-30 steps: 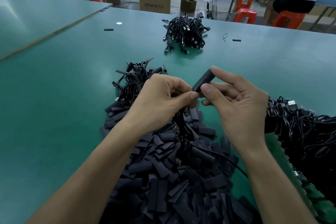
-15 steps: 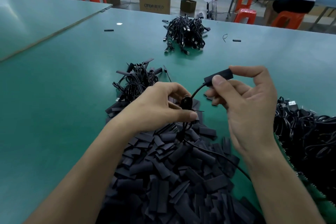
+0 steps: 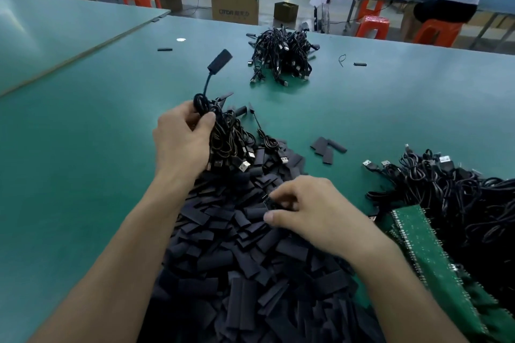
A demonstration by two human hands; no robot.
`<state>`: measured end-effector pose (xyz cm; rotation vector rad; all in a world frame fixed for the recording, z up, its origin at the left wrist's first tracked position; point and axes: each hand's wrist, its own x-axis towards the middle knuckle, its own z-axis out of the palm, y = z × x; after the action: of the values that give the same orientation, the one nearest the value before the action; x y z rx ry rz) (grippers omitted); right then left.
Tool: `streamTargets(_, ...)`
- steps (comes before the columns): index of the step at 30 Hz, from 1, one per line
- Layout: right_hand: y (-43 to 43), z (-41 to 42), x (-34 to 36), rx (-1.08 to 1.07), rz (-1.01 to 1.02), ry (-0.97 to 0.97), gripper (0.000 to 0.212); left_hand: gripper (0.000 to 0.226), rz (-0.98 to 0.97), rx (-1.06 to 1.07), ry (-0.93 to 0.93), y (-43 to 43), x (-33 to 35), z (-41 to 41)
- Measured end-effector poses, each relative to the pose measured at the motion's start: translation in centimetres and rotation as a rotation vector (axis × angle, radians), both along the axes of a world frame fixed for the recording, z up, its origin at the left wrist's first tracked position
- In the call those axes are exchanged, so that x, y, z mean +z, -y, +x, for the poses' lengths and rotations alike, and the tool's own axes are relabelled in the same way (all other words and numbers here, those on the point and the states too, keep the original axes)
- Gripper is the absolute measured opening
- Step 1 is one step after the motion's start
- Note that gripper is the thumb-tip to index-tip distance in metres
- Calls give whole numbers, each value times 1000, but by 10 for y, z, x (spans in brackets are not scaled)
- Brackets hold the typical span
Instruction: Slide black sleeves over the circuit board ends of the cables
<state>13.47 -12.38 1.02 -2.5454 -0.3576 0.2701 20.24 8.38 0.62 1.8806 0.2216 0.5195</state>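
Green table [image 3: 83,161] | left hand [image 3: 181,145] grips coiled cable [image 3: 201,101] | right hand [image 3: 312,211] pinches sleeve [image 3: 268,205] on pile [image 3: 237,273]

A heap of sleeves [image 3: 237,273] fills the middle of the desk's [image 3: 83,175] near edge. Just behind it lies a cluster of cables [image 3: 239,145]. The left hand [image 3: 181,145] is at the cluster's left side, gripping a coiled cable [image 3: 201,101] whose sleeved end [image 3: 220,60] juts toward the far edge. The right hand [image 3: 312,211] rests on the heap's right part, pinching a sleeve [image 3: 267,202]. A few loose sleeves [image 3: 326,147] lie between the heap and a cable tangle [image 3: 459,203] at the right edge, and circuit board strips [image 3: 418,239] lie along the tangle's near left side. A cable bundle [image 3: 281,58] sits near the far edge, with single sleeves well left [image 3: 164,49] and right [image 3: 360,64] of it.
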Motion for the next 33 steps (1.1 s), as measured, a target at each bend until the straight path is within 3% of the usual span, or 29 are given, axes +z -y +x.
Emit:
streamTargets(5, 5, 4, 1, -24, 53, 32, 14, 64, -47, -21, -84, -1, -3, 1)
streamTargets(7, 14, 5, 10, -46, 149, 35, 13, 56, -7, -15, -43, 2, 3, -4)
streamTargets(10, 27, 5, 29, -96, 429, 111, 14, 23, 103, -12, 112, 14, 20, -16)
streamTargets(12, 29, 1, 40, -126, 746, 171, 15, 6, 32, -175, 175, 22, 32, -26)
streamTargets(14, 26, -2, 47, -116, 969, 212, 14, 6, -31, -487, 125, 31, 41, -36)
streamTargets(17, 17, -3, 46, -109, 1088, 260, 18, 26, -5, -863, -15, 46, 41, -47)
streamTargets(20, 13, -1, 43, -148, 1149, 259, 12, 27, -89, -874, -45, 57, 34, -48)
streamTargets(23, 21, 4, 37, -203, 957, 303, 8, 10, -88, -731, 43, 57, 32, -44)
streamTargets(26, 34, 11, 25, -283, 653, 359, 10, 17, -105, -552, 154, 50, 34, -39)
streamTargets(30, 30, 16, 4, -205, 187, 239, 11, 23, -221, -344, 330, 45, 41, -37)
streamTargets(33, 14, 14, -14, -156, 30, 161, 19, 24, -188, -202, 415, 41, 45, -38)
